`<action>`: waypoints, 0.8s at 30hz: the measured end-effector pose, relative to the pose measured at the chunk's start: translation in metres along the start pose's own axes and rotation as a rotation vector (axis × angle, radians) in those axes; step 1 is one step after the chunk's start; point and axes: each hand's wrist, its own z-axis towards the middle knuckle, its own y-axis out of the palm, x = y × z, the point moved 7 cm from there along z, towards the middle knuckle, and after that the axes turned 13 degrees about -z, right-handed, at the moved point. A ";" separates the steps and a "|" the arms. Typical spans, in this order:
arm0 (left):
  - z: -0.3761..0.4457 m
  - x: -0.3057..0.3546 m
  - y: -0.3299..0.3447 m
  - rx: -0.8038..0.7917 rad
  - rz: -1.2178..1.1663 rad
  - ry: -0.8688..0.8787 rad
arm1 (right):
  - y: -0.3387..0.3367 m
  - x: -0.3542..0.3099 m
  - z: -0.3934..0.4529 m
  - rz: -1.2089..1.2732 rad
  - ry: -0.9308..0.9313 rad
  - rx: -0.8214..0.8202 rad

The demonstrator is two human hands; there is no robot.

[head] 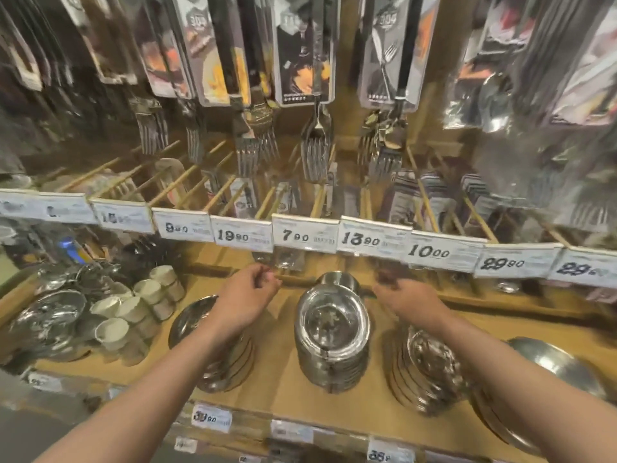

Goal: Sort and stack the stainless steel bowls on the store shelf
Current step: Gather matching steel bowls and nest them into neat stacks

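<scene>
- Far left on the wooden shelf (277,372) sits a jumble of shiny steel lids and dishes (50,315), and just beside it a cluster of small pale cups (140,309), matte and round, some stacked.
- Next comes the left bowl stack (217,355), partly hidden under my left forearm; I can make out nested rims with a polished, mirror-like skin.
- My left hand (247,295) hovers above and behind that stack, fingers loosely curled, holding nothing.
- In the middle stands the centre bowl stack (330,335), the tallest, with wide flat rims and a reflective round bottom showing on top. Behind it, touching or nearly so, is a smaller steel bowl (339,279).
- My right hand (407,300) reaches toward the back of the shelf, to the right of the centre stack. It is blurred, and I cannot tell whether the fingers are spread or closed.
- Under my right forearm is the right bowl stack (430,365), lower and leaning a little; at the far right edge lies a large steel bowl (547,362).
- I judge these bowls stiff and light one at a time but heavy as a stack, and slick under bare fingers. I would pinch a single bowl by its rolled rim, or cup a stack with both palms at the sides.
- Nested bowls may stick together and clatter if one slips.
- Overhead hang packaged forks (317,152), with price tags (305,233) along the shelf edge.
</scene>
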 end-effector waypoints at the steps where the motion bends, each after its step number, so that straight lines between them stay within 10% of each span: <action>1: 0.014 -0.003 0.006 -0.012 0.065 -0.003 | 0.007 0.004 0.014 -0.043 0.017 -0.078; 12: 0.079 -0.034 0.068 -0.139 0.152 0.101 | 0.071 0.029 0.113 -0.096 -0.021 -0.289; 24: 0.082 -0.048 0.074 -0.126 0.065 0.091 | 0.095 0.047 0.146 -0.139 0.079 -0.158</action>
